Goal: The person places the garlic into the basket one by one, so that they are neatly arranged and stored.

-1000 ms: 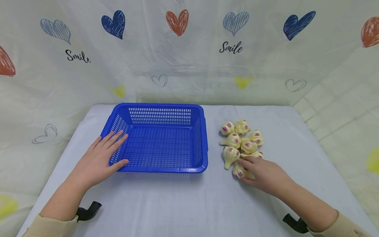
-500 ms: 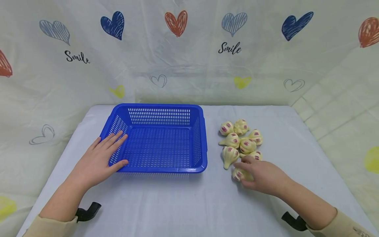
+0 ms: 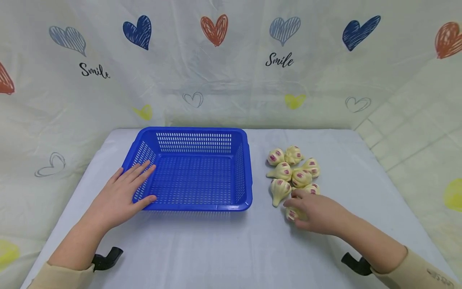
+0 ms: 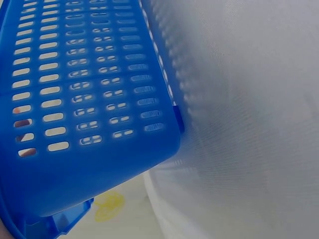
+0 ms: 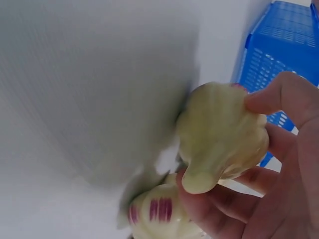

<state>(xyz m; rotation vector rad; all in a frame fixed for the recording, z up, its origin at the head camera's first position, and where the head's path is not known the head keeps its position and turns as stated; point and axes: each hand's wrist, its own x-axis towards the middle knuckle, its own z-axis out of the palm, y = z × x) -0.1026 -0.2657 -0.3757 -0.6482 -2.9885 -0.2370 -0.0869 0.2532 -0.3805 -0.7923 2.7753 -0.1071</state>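
Observation:
A blue plastic basket (image 3: 195,176) with slotted walls stands on the white-covered table, nothing inside it. My left hand (image 3: 120,192) rests over its left rim with fingers spread and fairly straight; in the left wrist view, bits of finger show through the slots of the basket wall (image 4: 89,164). To the right, my right hand (image 3: 321,212) holds the nearest garlic bulb (image 5: 219,134), thumb on one side and fingers curled round the other. That bulb is partly hidden by the hand in the head view. Several more garlic bulbs (image 3: 281,171) lie just beyond it, cream with purple marks.
The white cloth (image 3: 202,249) covers the tabletop, its far edge meeting a curtain (image 3: 231,72) printed with hearts. Black curved pieces (image 3: 108,259) stick out at both wrists. A strip of cloth separates the basket from the garlic group.
My right hand's fingers have shifted slightly about the near garlic bulb, which has edged a little to the right. The left hand and the basket have stayed in place.

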